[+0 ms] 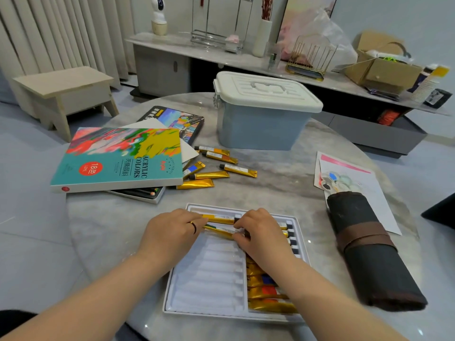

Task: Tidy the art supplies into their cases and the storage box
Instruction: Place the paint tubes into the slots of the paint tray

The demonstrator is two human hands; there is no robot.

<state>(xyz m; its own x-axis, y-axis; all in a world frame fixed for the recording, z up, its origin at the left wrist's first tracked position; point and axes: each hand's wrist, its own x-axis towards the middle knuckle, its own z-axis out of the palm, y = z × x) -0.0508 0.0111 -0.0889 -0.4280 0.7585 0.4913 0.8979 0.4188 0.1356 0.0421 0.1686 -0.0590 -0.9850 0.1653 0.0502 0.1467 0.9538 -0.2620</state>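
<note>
Table (283, 188) grey marble, pale veins, brownish streaks. Tray (209, 279) plain white. Paint tubes (209, 175) gold, black caps, label bands blue, red, orange, white. Acrylic box lid (118, 158) teal, swirled with red, pink, yellow and green, red circle with white print, dark lettering. Storage box (261, 129) pale blue, its lid (266, 92) off-white, ribbed. Brush roll (369, 267) charcoal black, brown strap. Paper (369, 183) white, pink stripe. Palette (332, 180) pale wells, blue, black and red dabs. Pencil tin (182, 121) black, multicolour painted scene. Ring (193, 227) black. Stool (61, 87) pale beige wood. Curtain (49, 33) cream, vertical pleats
</note>
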